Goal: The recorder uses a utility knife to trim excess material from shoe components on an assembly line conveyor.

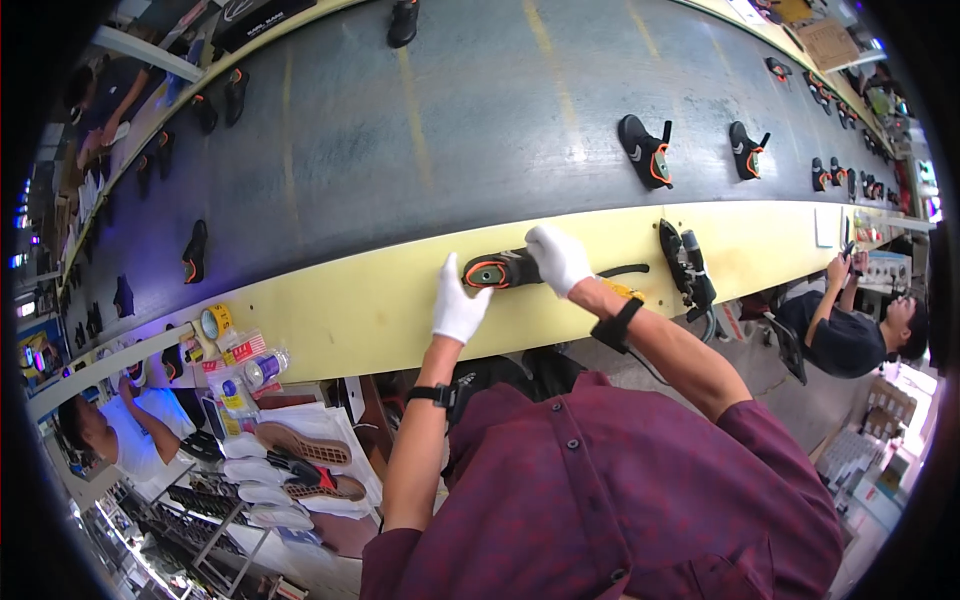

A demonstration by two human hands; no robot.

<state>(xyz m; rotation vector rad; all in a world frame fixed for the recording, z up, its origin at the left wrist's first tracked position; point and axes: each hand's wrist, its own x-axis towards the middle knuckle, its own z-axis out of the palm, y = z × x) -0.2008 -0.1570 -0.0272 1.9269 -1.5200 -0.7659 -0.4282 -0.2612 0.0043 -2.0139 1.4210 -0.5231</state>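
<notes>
A black shoe with an orange-edged opening and a green insole (488,275) lies sideways on the pale yellow ledge (370,300) before me. My right hand (560,262), in a white glove, is closed over its toe end, with the fingers curled. Beside the heel is my left hand (462,305), also gloved in white. Its thumb and fingers are spread around the heel end; whether they press on it I cannot tell. A black strap (625,270) sticks out to the right of my right hand, and its far end lies on the ledge.
A black hand tool with a hose (688,268) rests on the ledge at right. Beyond runs a dark conveyor belt (480,130) carrying several shoes, two with raised straps (648,152). Tape (215,322), bottles (265,368) and shoe soles (305,443) are at left. People sit on both sides.
</notes>
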